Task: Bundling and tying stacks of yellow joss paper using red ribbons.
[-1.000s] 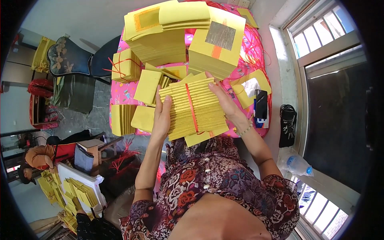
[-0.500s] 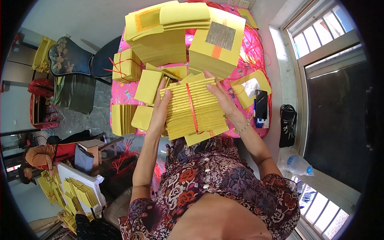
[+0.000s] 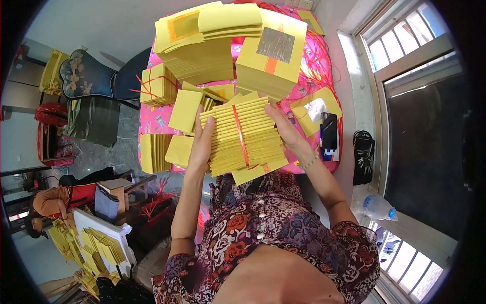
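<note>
A bundle of folded yellow paper (image 3: 223,147) is between my two hands, its many folded edges facing up. A red strap (image 3: 239,133) runs across its middle. My left hand (image 3: 202,142) presses on the bundle's left side, thumb along the edge. On the opposite side my right hand (image 3: 284,127) grips it near the far corner; some of its fingers are hidden behind the paper. Beneath the bundle's near end sticks out a flat yellow sheet (image 3: 248,176) with an orange mark.
Tall yellow paper stacks (image 3: 197,61) stand at the back of the pink-covered table (image 3: 152,119). A red-tied bundle (image 3: 161,86) and smaller stacks (image 3: 152,153) lie left. At right are a phone (image 3: 329,129) and red strips (image 3: 324,66). Another person (image 3: 48,202) works at a white table (image 3: 121,235).
The bundle stays between both hands. My right hand's fingers have shifted slightly at the far corner, with less of them showing over the edge. The whole view has moved a little.
</note>
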### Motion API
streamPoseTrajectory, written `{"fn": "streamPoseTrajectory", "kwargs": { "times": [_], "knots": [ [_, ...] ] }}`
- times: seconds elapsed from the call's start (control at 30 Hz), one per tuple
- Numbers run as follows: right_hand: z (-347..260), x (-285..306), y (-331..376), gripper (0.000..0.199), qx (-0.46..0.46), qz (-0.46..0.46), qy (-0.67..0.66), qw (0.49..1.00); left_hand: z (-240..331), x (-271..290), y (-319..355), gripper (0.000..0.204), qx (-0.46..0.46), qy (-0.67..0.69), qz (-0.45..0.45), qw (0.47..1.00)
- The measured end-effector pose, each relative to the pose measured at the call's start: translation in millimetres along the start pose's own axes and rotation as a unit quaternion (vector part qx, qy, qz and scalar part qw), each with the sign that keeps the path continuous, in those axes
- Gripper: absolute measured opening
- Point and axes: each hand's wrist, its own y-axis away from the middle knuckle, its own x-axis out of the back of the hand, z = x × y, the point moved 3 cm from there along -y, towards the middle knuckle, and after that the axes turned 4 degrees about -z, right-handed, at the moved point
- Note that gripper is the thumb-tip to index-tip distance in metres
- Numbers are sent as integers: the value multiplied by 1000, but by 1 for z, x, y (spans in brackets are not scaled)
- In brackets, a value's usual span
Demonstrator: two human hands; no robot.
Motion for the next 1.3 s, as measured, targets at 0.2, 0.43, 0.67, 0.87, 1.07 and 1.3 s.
{"fn": "streamPoseTrajectory", "kwargs": {
  "times": [0.2, 0.43, 0.67, 0.87, 1.07, 1.3],
  "knots": [
    [2, -1, 0, 79, -36, 25, -4, 999, -4, -1, -3, 69, -10, -29, 9, 1000],
    [4, 18, 13, 85, 3, -11, -13, 1000, -11, 16, 4, 71, -5, 156, -38, 987],
    [-25, 28, 60, 138, 41, -154, 223, 962, -38, 52, 29, 169, -159, -129, -239, 949],
    [-21, 8, 59, 127, 25, -88, 390, 916, -35, 46, 16, 157, -264, -462, -157, 832],
    [-12, 15, 57, 112, 71, -66, 407, 908, -45, 44, 8, 140, -232, -301, -182, 907],
    [-20, 17, 55, 109, 94, -43, 299, 949, -17, 29, 23, 142, -350, -237, -119, 898]
  ]
}}
